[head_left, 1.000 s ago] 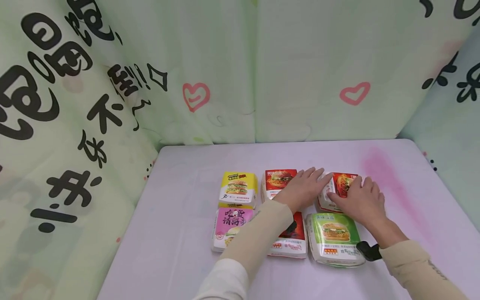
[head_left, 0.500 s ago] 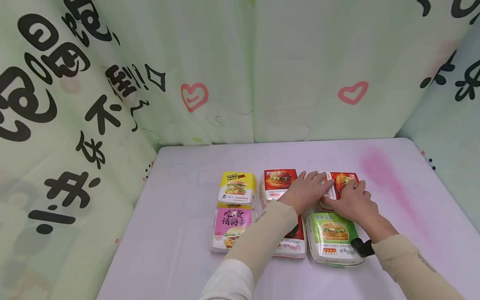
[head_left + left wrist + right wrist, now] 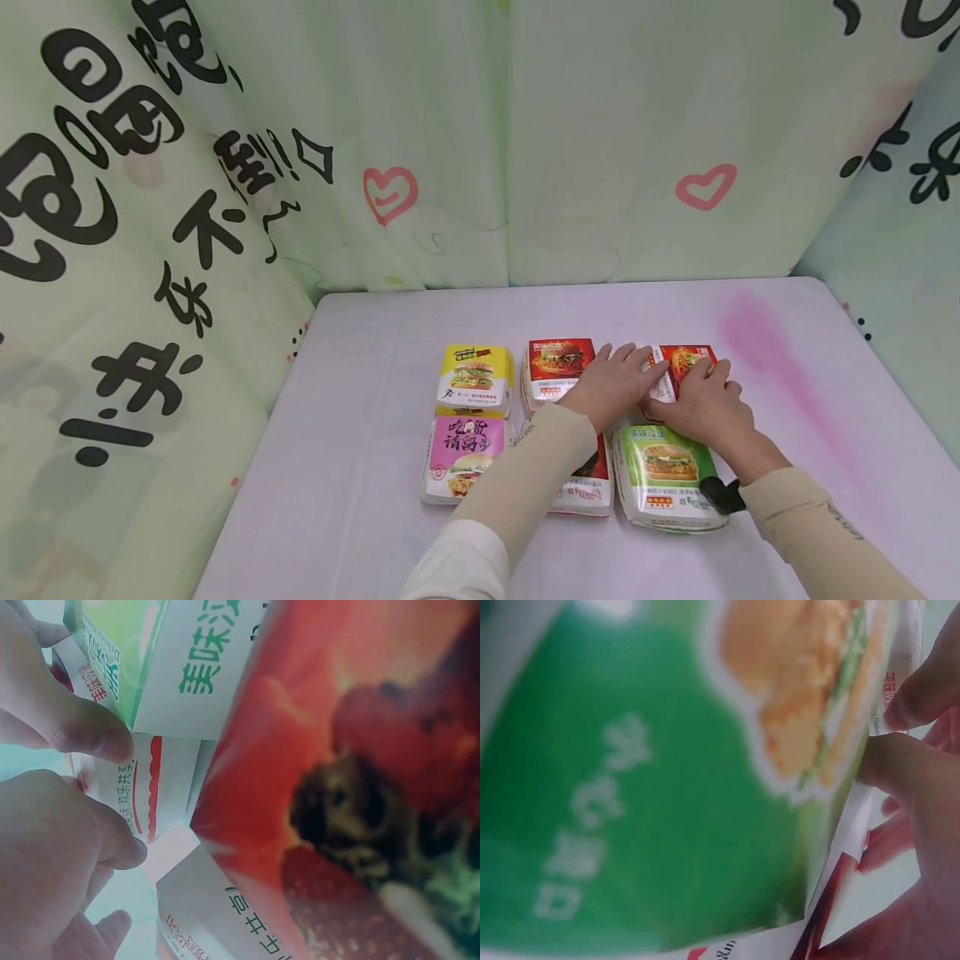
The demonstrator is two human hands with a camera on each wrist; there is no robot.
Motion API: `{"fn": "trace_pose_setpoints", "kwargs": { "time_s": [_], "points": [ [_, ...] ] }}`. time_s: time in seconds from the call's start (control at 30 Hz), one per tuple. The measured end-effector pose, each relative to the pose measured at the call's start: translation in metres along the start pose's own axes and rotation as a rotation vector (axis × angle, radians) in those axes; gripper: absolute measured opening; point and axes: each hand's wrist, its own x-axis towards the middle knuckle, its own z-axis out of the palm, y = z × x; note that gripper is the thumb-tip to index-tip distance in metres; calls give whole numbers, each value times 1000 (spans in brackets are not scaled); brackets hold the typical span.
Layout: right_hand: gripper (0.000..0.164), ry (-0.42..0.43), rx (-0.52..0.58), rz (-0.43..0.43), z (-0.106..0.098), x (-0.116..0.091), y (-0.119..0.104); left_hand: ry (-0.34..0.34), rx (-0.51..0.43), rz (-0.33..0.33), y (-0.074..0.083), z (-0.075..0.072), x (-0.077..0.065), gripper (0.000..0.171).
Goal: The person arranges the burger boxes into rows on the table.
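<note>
In the head view, both hands are at a red-and-white burger box in the back right place. My left hand holds its left side, thumb at the edge and fingers reaching to the back. My right hand grips it from the right, its thumb on the near side and its fingers over the right. In the left wrist view, both thumbs come close to the box's white side. A green burger box lies just in front, below my right wrist, and fills much of the right wrist view.
Left of the hands is another red box; a further red one is partly under my left forearm. A yellow box and a purple box form the left column. The lilac tabletop meets a printed curtain.
My right hand has moved left and closed in on the red-and-white burger box. My left hand has shifted slightly right. The other boxes have stayed in place.
</note>
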Motion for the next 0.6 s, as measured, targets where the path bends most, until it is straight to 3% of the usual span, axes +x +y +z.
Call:
{"fn": "trace_pose_setpoints", "kwargs": {
  "time_s": [0.37,0.6],
  "points": [
    [105,90,-5,-91,-6,3,11,29,16,3,-3,-2,-4,64],
    [105,116,-23,-133,-14,4,14,30,13,-3,-5,-3,-3,74]
  ]
}}
